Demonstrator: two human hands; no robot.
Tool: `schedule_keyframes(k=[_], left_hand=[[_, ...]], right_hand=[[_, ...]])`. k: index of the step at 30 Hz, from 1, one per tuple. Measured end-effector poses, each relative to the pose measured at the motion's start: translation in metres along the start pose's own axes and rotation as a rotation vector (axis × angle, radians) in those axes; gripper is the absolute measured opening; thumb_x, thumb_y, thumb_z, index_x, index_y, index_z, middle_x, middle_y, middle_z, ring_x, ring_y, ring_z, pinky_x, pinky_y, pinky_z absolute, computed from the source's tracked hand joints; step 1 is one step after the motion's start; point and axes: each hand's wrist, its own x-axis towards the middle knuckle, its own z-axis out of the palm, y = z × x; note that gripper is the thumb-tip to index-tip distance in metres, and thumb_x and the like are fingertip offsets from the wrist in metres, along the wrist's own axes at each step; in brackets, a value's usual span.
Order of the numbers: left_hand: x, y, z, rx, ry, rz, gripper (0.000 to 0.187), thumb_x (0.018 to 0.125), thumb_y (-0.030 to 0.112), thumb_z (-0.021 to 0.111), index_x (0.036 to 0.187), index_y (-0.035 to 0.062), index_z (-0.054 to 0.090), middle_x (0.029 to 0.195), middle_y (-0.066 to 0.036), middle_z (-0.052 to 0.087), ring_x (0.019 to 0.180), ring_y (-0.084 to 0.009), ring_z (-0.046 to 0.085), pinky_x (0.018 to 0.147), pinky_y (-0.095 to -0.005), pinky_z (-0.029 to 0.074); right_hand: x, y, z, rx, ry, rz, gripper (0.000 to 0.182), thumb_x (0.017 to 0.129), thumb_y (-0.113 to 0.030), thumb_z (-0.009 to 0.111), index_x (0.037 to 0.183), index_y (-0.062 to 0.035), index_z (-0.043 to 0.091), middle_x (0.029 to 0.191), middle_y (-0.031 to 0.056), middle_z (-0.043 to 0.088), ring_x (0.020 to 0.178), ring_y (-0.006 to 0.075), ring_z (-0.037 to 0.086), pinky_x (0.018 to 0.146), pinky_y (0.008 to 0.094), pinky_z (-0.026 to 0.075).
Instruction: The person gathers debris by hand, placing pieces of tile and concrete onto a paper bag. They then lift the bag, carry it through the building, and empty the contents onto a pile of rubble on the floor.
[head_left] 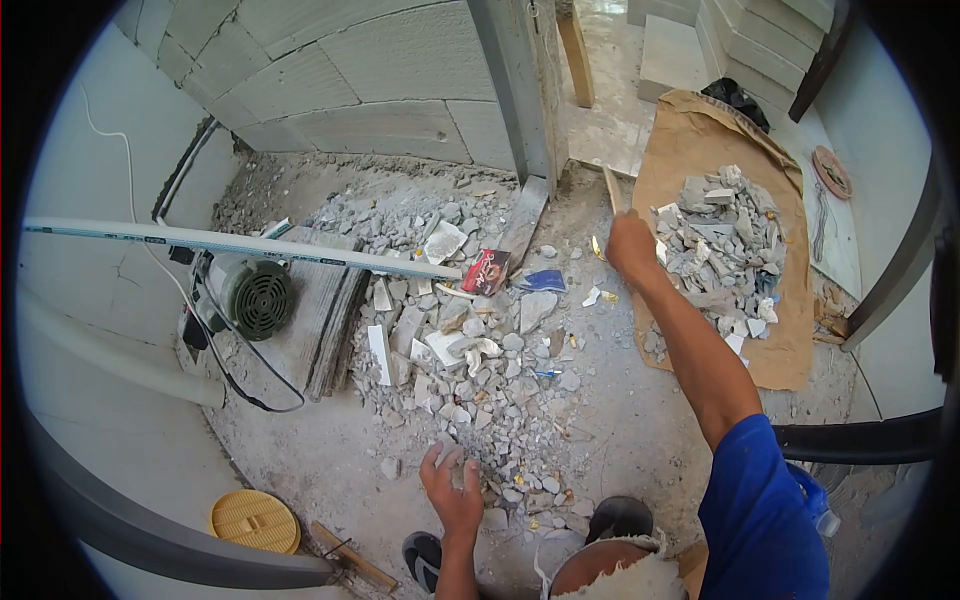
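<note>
My right hand (632, 245) reaches forward and is closed around a pale wooden stick (613, 190), whose far end points at the doorway. It is just left of a brown paper sheet (790, 345) bearing a heap of broken rubble (725, 240). Low in the middle, my left hand (455, 495) hovers over the floor with its fingers spread, fingertips right at a grey stone (447, 442). Ahead of it spreads a pile of loose rubble (470, 370), with a red box (486, 272) and a blue wrapper (543, 281) on top.
A long white pipe (240, 248) crosses the left side above a green motor (262, 298) with a cable. A yellow round lid (254, 521) and a wood strip (352, 556) lie lower left. A metal door frame (520, 90) stands ahead. My shoes are at the bottom edge.
</note>
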Motion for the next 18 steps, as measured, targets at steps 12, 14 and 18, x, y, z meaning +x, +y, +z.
schedule_keyframes(k=[12, 14, 18], left_hand=[[-0.008, -0.009, -0.007, 0.01, 0.003, -0.034, 0.026, 0.085, 0.007, 0.072, 0.11, 0.0005, 0.066, 0.131, -0.022, 0.053, 0.123, -0.0394, 0.05, 0.104, -0.0475, 0.04], [-0.008, -0.008, -0.005, 0.018, -0.004, -0.034, 0.026, 0.085, 0.007, 0.072, 0.109, 0.0003, 0.066, 0.131, -0.022, 0.053, 0.123, -0.0396, 0.05, 0.104, -0.0476, 0.04], [-0.003, 0.0, -0.006, 0.04, -0.004, -0.014, 0.027, 0.085, 0.008, 0.072, 0.109, 0.0003, 0.065, 0.132, -0.022, 0.052, 0.123, -0.0398, 0.05, 0.104, -0.0476, 0.04]], right_hand=[[0.006, -0.003, -0.022, 0.013, -0.007, 0.2, 0.024, 0.084, -0.002, 0.062, 0.106, 0.0062, 0.066, 0.107, 0.0253, 0.061, 0.098, 0.0416, 0.065, 0.083, 0.0481, 0.056], [0.01, -0.022, -0.005, -0.028, -0.002, 0.161, 0.024, 0.084, -0.002, 0.063, 0.106, 0.0062, 0.067, 0.108, 0.0256, 0.061, 0.099, 0.0417, 0.065, 0.084, 0.0477, 0.056], [-0.005, -0.029, 0.001, 0.009, 0.005, 0.043, 0.024, 0.081, -0.001, 0.064, 0.104, 0.0055, 0.066, 0.108, 0.0241, 0.06, 0.099, 0.0411, 0.064, 0.083, 0.0475, 0.056]])
